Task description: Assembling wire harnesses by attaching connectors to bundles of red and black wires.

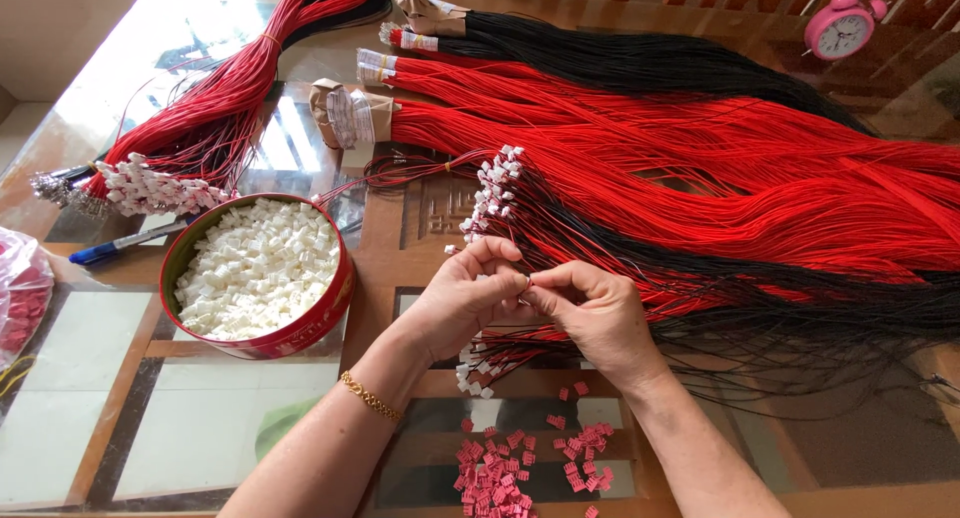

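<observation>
At nine o'clock sits the round tin (330, 308) of white plugs, and at centre the left hand (460, 298) and right hand (595, 313) pinch one small plug (524, 281) onto red wires (700, 178), which could easily slip or tangle.

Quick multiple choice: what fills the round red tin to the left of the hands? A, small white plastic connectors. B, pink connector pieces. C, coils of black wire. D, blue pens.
A: the round red tin is heaped with small white plastic connectors, while the pink pieces lie loose on the table nearer the person.
</observation>
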